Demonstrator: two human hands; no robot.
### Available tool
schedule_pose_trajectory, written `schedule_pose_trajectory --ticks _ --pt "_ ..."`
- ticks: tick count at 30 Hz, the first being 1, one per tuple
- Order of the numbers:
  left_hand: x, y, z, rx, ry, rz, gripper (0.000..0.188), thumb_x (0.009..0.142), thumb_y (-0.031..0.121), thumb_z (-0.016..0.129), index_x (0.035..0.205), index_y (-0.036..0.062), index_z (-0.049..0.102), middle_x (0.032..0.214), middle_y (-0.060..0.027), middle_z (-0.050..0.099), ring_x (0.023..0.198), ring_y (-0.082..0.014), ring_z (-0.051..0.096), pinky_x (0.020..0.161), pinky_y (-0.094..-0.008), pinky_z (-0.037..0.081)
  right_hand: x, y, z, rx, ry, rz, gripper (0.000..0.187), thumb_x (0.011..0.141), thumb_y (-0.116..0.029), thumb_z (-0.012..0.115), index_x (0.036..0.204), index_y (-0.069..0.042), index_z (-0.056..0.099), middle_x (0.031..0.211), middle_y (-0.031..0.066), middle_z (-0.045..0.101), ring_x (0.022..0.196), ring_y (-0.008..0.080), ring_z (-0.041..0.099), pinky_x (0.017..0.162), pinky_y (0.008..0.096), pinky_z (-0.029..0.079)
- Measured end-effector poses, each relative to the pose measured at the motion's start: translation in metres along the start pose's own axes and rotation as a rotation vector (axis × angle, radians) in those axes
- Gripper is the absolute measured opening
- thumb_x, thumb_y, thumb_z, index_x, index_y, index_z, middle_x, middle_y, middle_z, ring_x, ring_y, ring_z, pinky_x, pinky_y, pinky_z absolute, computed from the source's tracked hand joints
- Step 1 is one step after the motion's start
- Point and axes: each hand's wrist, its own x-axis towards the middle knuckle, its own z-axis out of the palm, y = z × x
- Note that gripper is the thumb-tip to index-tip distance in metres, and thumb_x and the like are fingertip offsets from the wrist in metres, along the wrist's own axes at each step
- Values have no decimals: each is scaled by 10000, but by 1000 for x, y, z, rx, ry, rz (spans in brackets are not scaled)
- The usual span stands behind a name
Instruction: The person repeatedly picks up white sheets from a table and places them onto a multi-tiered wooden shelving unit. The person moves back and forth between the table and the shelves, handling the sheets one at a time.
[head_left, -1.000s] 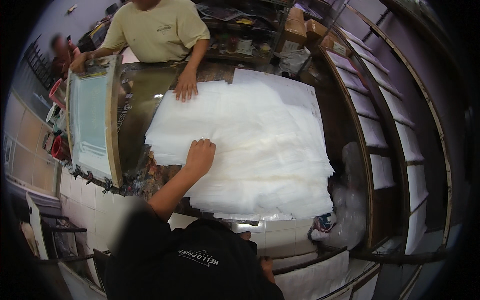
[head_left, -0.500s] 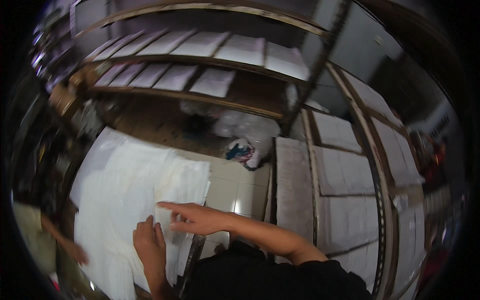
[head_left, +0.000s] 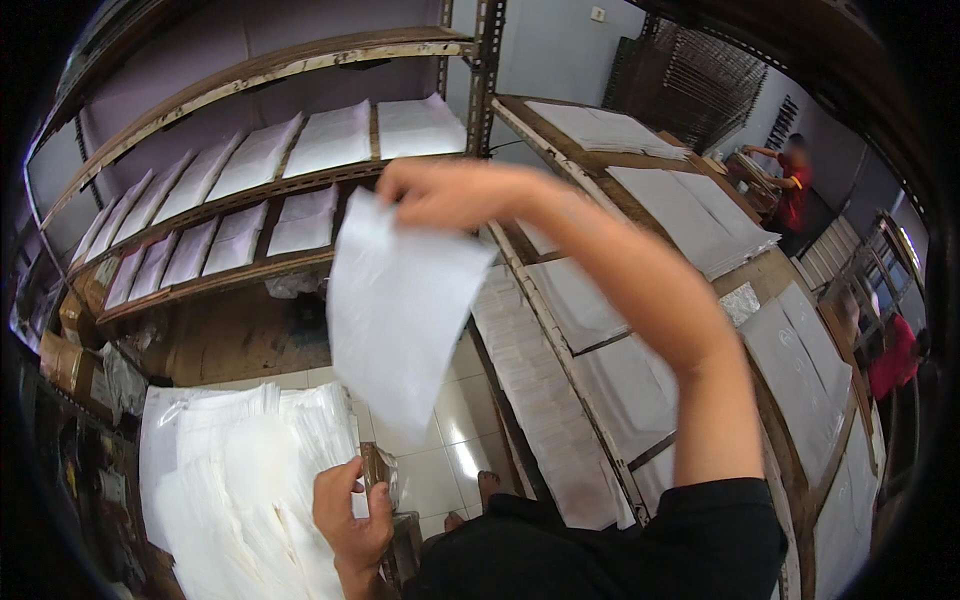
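OK, your R arm (head_left: 650, 285) is up, elbow bent, forearm slanting up & L, so the R hand (head_left: 450, 195) sits high, a bit blurred. Its grip is pinched on the white sheet (head_left: 405, 310) near the top edge; 1 layer or several, can't tell. Said sheet hangs below your fingers, tilted, bottom end over the tiled floor (head_left: 460, 425), up & to the R of the big paper pile (head_left: 260, 480). Your L hand (head_left: 352, 520) is low, just R of the pile, thumb apart from the bent index; grip part-wide, nothing seen in it. Brown worktop (head_left: 374, 468) corner shows right by those fingers; touching or not, unclear.

Storage: upper shelf (head_left: 330, 180) carries a row of white stacks (head_left: 335, 135) side by side; lower shelf (head_left: 220, 286) has another row, its R end near the sheet. Side rack (head_left: 788, 275) on your R bears white stacks too, on more than 1 level. Far L, cardboard boxes (head_left: 72, 360) w/ a pale bag (head_left: 122, 382) next to them; contents can't be made out.
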Motion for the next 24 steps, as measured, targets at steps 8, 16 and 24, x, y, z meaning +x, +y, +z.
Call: schedule_pose_trajectory --ticks 8,16,24 --pt "-13 -32 65 8 -259 -73 254 759 96 729 991 18 661 842 -107 614 649 -242 563 650 -375 449 -252 133 -207 82 739 644 174 868 -201 655 980 -74 617 852 -26 566 769 66 510 641 223 411" --pt "-5 -50 107 15 -433 10 247 775 152 739 979 28 672 808 -93 615 708 -263 596 675 -384 450 -464 248 -217 81 1312 1208 94 845 -115 591 837 -32 632 570 43 525 381 140 452 333 310 300" --pt "-12 -59 131 29 -503 99 228 787 161 726 967 33 673 803 -114 618 662 -253 612 628 -384 473 -471 253 -176 10 1167 1313 201 824 -61 598 656 49 600 563 126 585 390 150 489 344 305 339"
